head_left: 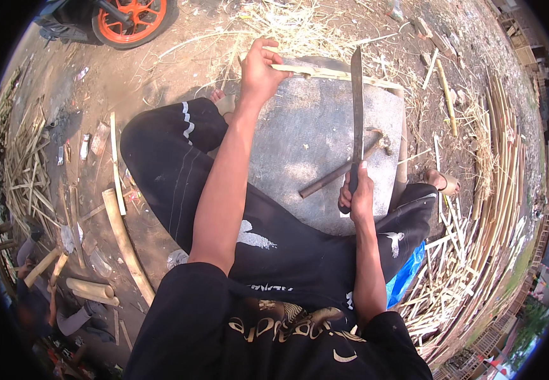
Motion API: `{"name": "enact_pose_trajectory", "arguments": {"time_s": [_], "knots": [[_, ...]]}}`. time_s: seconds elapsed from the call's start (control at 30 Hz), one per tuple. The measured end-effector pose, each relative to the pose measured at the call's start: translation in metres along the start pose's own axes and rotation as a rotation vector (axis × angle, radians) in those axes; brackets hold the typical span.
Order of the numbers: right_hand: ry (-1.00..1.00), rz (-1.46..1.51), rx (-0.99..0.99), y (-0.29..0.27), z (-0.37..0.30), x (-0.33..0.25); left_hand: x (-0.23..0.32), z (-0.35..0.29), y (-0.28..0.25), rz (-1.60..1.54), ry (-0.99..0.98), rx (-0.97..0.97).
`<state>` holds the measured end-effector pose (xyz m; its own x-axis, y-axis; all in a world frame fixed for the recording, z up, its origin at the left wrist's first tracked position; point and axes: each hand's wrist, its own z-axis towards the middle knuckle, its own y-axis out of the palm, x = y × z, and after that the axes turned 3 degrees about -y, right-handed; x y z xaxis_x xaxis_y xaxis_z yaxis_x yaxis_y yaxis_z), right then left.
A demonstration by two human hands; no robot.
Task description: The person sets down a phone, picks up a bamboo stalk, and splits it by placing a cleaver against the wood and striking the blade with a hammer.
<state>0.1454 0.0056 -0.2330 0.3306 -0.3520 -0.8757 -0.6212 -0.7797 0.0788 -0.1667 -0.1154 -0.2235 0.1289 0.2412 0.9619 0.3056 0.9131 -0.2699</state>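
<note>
My left hand (pixel 263 73) pinches one end of a pale bamboo strip (pixel 334 73) above the far edge of a grey board (pixel 312 120). The strip runs to the right and passes by the blade. In my right hand (pixel 359 190) is a machete (pixel 358 101), its long dark blade pointing away from me and crossing the strip; whether the two touch I cannot tell. My fingers wrap round its black handle. Beside the machete, a hammer (pixel 334 177) lies slantwise on the board, with its head at the right, partly behind the blade.
Beyond the board lies a heap of shavings (pixel 293 25). Long bamboo strips (pixel 499 158) are stacked at the right, near a blue plastic sheet (pixel 407 275). Bamboo poles (pixel 126 247) lie at the left. A motorbike's orange wheel (pixel 132 22) stands far left; another person (pixel 40 297) is at lower left.
</note>
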Motion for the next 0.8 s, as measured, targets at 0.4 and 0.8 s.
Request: {"name": "enact_pose_trajectory", "arguments": {"time_s": [0.4, 0.8], "knots": [[-0.382, 0.263, 0.048, 0.032, -0.112, -0.163, 0.272, 0.011, 0.032, -0.387, 0.505, 0.002], [-0.328, 0.201, 0.059, 0.031, -0.109, -0.204, 0.277, -0.002, 0.091, -0.091, 0.452, -0.207]]}}
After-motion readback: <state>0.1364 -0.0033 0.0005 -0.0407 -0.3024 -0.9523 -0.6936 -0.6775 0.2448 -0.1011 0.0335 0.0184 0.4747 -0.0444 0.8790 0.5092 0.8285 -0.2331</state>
